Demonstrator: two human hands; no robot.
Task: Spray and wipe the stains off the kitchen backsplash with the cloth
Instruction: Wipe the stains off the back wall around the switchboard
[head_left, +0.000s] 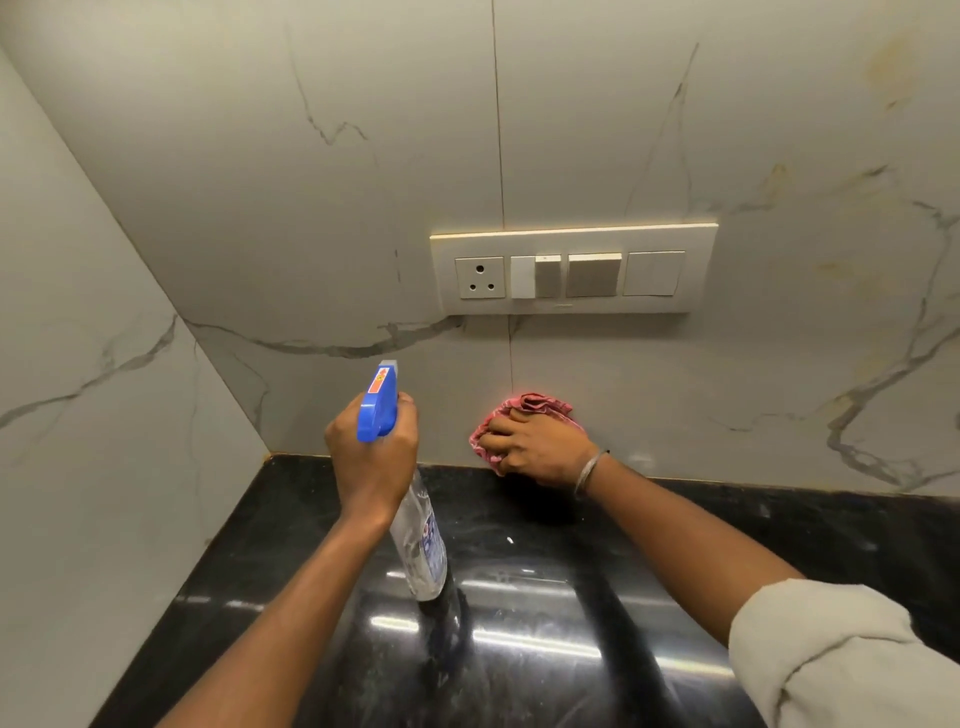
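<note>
Pink cloth (524, 408): bunched under right hand (540, 449), on backsplash (675, 389) — wiping underway.
Spray bottle (418, 540): in left hand (371, 460) grip.
Yellowish stains (883, 78): upper right — undone.

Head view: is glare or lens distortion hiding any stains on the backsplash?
Head view: glare shows only as bright streaks on the countertop; the backsplash is evenly lit without hotspots, so yellowish stains at upper right read clearly; the wide-angle lens splays the wall corner; the cloth under the right hand is sharp.
</note>
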